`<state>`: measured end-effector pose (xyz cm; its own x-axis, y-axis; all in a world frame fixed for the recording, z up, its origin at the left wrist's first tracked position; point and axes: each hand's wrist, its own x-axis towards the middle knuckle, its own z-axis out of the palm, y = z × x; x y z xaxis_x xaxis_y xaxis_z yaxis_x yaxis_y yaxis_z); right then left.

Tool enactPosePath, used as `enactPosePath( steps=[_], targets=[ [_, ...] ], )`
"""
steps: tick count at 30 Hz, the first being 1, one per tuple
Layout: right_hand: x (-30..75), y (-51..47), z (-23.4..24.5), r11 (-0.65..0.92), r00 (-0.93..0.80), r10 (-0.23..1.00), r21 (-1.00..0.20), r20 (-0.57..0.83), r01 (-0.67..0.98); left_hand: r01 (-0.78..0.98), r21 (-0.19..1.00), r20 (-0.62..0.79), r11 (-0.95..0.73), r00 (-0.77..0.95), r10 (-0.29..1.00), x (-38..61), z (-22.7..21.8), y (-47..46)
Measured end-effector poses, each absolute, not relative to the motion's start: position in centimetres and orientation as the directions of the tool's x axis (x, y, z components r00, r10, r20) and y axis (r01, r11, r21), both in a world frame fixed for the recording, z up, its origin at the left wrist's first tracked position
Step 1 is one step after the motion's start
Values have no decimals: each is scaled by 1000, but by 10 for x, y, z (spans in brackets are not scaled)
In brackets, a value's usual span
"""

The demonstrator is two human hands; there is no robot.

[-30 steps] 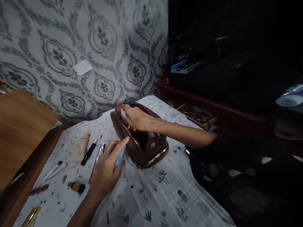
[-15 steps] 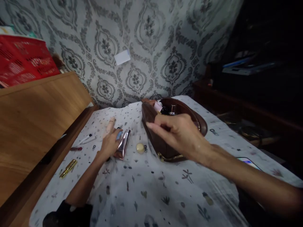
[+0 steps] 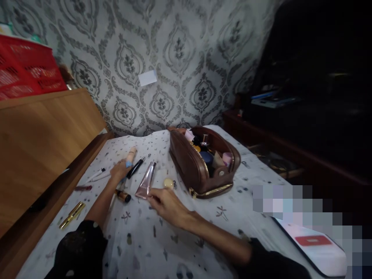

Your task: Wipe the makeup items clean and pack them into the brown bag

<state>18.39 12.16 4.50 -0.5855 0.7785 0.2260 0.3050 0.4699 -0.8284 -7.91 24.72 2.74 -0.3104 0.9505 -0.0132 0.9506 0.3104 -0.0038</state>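
My right hand (image 3: pixel 167 204) reaches across the cloth, thumb and fingers closed at the lower corner of a shiny pink squeeze tube (image 3: pixel 144 184). My left hand (image 3: pixel 118 171) is by a beige tube (image 3: pixel 131 154), its fingers closed over a small light blue item (image 3: pixel 128 164), mostly hidden. Just right of it lies a black pen-like stick (image 3: pixel 136 168). Below the left wrist is a small brown-gold bottle with a black cap (image 3: pixel 124 197). A round cream-coloured pot (image 3: pixel 168 183) sits beyond my right hand. The brown makeup bag (image 3: pixel 186 161) stands unzipped, full of cosmetics.
On the left lie a gold tube (image 3: pixel 72 215), a dark red stick (image 3: pixel 83 188) and white pens (image 3: pixel 99 176). A wooden panel (image 3: pixel 52 135) with a red basket (image 3: pixel 31 69) borders that side. A phone (image 3: pixel 314 244) lies at the right edge.
My right hand has left the makeup bag and come down left to the pink tube. My left hand has shifted left from the pink tube towards the beige tube, the blue item moving with it.
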Motion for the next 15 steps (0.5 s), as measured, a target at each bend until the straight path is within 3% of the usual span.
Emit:
enactPosePath(
  steps=[9, 15],
  targets=[
    [163, 132, -1, 105, -469, 882, -991, 52, 88, 938, 85, -82, 336, -329, 941, -100, 27, 259],
    [172, 133, -11, 143, -453, 887, -986, 92, 81, 924, 51, -57, 380, -377, 924, -107, 25, 247]
  ],
)
